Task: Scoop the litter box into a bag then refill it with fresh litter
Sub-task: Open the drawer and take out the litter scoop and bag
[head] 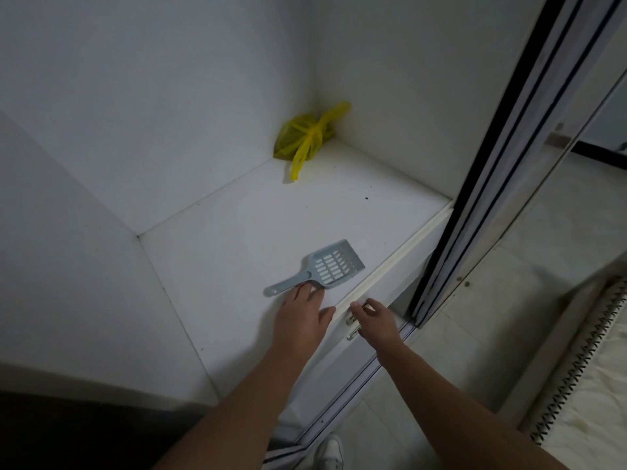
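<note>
My left hand (pixel 302 317) lay flat, fingers touching scoop (pixel 320 269) handle; right hand (pixel 375 320) curled loosely, empty; tied yellow bag (pixel 305 137) in corner.

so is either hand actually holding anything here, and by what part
The left hand lies flat, fingertips touching the scoop at its handle's base, not gripping. The right hand curls at the drawer handle; its grip is unclear.
</note>
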The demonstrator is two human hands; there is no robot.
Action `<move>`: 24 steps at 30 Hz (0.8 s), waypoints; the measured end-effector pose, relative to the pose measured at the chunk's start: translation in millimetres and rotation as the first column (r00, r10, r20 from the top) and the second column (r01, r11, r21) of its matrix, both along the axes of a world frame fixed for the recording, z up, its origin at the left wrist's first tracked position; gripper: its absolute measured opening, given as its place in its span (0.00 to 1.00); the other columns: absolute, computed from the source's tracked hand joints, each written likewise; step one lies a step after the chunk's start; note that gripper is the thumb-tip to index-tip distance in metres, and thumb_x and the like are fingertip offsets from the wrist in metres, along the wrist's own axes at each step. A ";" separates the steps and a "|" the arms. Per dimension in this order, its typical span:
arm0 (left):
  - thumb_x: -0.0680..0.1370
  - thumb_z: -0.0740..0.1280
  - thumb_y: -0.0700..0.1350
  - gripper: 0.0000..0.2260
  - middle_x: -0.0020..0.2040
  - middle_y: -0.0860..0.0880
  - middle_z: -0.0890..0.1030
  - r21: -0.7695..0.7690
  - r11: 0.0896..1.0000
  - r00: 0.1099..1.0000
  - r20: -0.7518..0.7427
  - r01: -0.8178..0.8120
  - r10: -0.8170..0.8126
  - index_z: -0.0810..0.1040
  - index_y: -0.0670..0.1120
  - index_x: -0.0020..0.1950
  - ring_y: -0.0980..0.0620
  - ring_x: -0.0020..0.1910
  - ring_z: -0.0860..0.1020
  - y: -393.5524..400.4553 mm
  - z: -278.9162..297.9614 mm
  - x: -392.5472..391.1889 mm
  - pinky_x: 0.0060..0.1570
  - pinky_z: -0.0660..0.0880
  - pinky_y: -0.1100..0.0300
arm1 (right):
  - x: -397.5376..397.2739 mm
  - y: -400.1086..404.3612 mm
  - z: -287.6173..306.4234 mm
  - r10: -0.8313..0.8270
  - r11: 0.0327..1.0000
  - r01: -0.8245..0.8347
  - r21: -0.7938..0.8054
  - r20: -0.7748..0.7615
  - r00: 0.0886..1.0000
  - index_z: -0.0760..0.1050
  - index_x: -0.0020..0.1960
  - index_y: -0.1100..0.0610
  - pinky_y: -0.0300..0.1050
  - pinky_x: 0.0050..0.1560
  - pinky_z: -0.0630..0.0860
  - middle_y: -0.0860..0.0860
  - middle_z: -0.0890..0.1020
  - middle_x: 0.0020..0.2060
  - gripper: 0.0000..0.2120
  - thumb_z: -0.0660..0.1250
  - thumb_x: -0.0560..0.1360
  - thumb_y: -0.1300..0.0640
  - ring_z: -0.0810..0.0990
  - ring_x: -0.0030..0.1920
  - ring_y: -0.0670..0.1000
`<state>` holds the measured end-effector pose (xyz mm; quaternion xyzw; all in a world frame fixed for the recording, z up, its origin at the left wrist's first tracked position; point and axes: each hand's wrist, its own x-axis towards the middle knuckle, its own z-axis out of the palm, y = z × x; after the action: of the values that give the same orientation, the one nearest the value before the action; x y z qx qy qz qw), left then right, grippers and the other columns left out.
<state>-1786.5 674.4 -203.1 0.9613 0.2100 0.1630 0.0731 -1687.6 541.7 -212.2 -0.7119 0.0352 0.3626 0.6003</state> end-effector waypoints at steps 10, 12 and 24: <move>0.78 0.67 0.54 0.20 0.64 0.47 0.76 -0.088 0.996 0.992 -0.123 -0.003 -0.008 0.76 0.47 0.67 0.47 0.63 0.74 -1.0 15.8 3.9 0.57 0.75 0.53 | 3.4 -5.6 14.6 0.092 0.990 -0.062 -0.124 0.252 0.963 0.63 0.75 0.53 0.53 0.65 0.73 0.52 0.71 0.71 0.29 0.65 0.78 0.45 0.74 0.67 0.53; 0.79 0.66 0.54 0.19 0.64 0.49 0.76 -0.138 0.990 0.990 -0.141 -0.021 0.002 0.75 0.48 0.68 0.49 0.63 0.74 -0.8 22.6 6.0 0.58 0.74 0.56 | 4.5 -10.1 19.1 0.173 0.971 -0.101 -0.218 0.345 0.922 0.62 0.75 0.51 0.53 0.67 0.71 0.51 0.70 0.72 0.28 0.62 0.79 0.43 0.72 0.68 0.53; 0.75 0.69 0.50 0.13 0.51 0.46 0.79 0.052 0.990 0.979 -0.146 -0.133 0.139 0.78 0.45 0.56 0.46 0.50 0.77 10.1 58.9 13.7 0.46 0.73 0.52 | 34.9 -51.0 85.3 0.776 0.622 -0.156 -0.767 0.578 0.252 0.59 0.76 0.51 0.50 0.73 0.59 0.49 0.62 0.76 0.26 0.52 0.81 0.42 0.59 0.75 0.51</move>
<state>-1772.8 684.4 -144.2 0.9555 0.2765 0.0997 0.0255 -1652.7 490.7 -126.9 -0.9011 -0.4062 0.0743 0.1322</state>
